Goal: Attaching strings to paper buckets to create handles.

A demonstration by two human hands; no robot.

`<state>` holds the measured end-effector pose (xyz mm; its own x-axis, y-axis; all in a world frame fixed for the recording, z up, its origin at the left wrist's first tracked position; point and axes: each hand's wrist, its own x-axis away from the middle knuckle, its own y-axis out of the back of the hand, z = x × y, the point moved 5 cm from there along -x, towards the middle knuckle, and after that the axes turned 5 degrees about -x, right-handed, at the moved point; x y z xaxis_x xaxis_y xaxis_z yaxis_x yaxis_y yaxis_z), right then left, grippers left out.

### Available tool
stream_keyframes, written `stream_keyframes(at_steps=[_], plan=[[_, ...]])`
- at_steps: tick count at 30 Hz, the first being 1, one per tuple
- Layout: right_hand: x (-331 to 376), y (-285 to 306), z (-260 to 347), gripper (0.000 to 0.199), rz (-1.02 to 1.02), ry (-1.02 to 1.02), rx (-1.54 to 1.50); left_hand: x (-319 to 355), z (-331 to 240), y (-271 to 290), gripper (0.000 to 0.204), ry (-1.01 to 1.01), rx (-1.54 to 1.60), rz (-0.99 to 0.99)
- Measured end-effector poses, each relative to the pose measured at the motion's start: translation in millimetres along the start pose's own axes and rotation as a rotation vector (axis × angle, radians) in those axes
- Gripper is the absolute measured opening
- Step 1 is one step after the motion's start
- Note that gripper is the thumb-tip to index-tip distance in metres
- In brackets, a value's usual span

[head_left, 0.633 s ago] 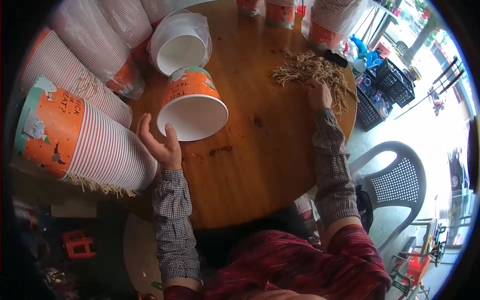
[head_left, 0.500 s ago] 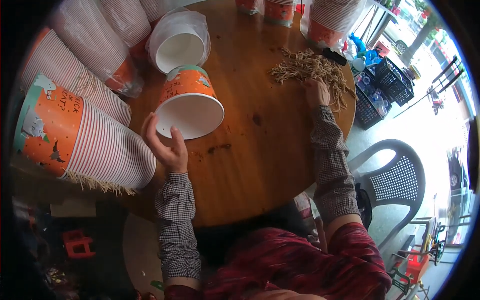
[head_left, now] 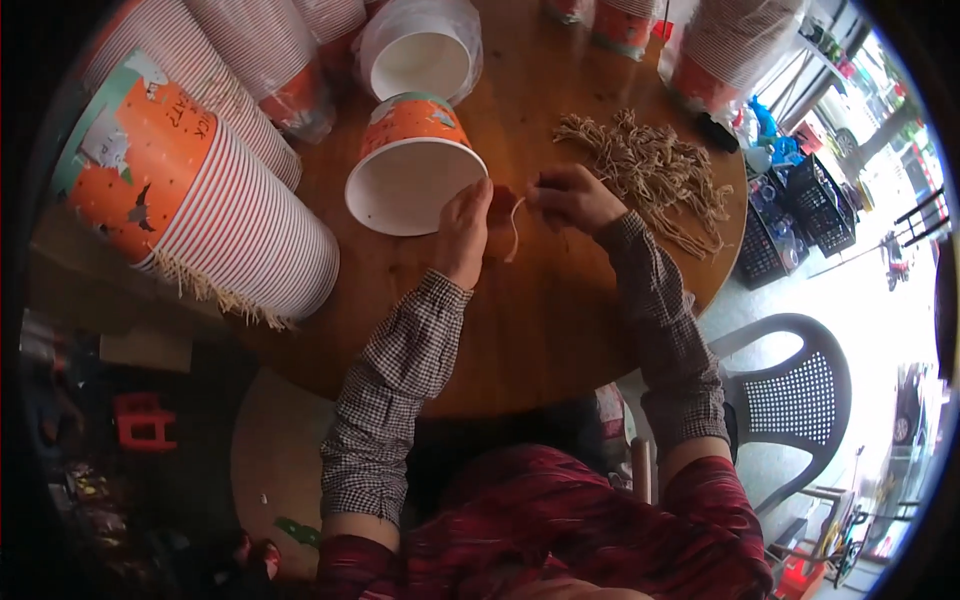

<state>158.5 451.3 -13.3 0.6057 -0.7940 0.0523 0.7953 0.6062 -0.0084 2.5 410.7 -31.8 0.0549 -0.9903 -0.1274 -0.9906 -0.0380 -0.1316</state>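
Note:
My right hand (head_left: pixel 578 200) is closed, its fingertips pinching one short piece of tan paper cord (head_left: pixel 516 232) that dangles over the table. Just left of it my left hand (head_left: pixel 465 235) is raised with fingers stretched upward, in front of the right side of a paper bucket's rim. Nothing shows in that hand; whether it touches the rim I cannot tell. The orange and green printed paper bucket (head_left: pixel 415 130) lies on its side, its white mouth facing me. Beyond my right hand a loose heap of cut tan cords (head_left: pixel 655 175) covers part of the tabletop.
Nested paper buckets (head_left: pixel 240 210) lean at the left, with a fringe of cords (head_left: pixel 215 290) beneath. A plastic-wrapped bucket (head_left: pixel 420 68) lies farther back. More wrapped stacks (head_left: pixel 735 50) stand at the far right of the round wooden table (head_left: pixel 540 340). A grey plastic chair (head_left: pixel 790 390) and black crates (head_left: pixel 765 235) are at the right.
My right hand has left the cord heap and moved left with a cord in its fingertips. My left hand has shifted right, from the bucket's left side to its right.

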Motion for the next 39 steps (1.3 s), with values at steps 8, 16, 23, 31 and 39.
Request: stream_keyframes(at_steps=[8, 16, 23, 31, 39], plan=[[-11, 10, -39, 0.017, 0.053, 0.087, 0.262, 22, 21, -14, 0.033, 0.277, -0.076, 0.203], [1, 156, -43, 0.029, -0.757, 0.134, 0.863, 26, 3, -11, 0.030, -0.023, -0.008, 0.271], [18, 204, -43, 0.029, -0.933, 0.273, 1.012, 49, -43, -11, 0.031, -0.017, 0.664, 0.832], [2, 44, 1, 0.037, -0.346, 0.090, 0.030, 35, -6, -6, 0.033, 0.247, -0.252, 0.584], [8, -56, -10, 0.041, 0.017, 0.079, -0.054, 24, -3, 9, 0.033, 0.113, -0.265, 0.375]])
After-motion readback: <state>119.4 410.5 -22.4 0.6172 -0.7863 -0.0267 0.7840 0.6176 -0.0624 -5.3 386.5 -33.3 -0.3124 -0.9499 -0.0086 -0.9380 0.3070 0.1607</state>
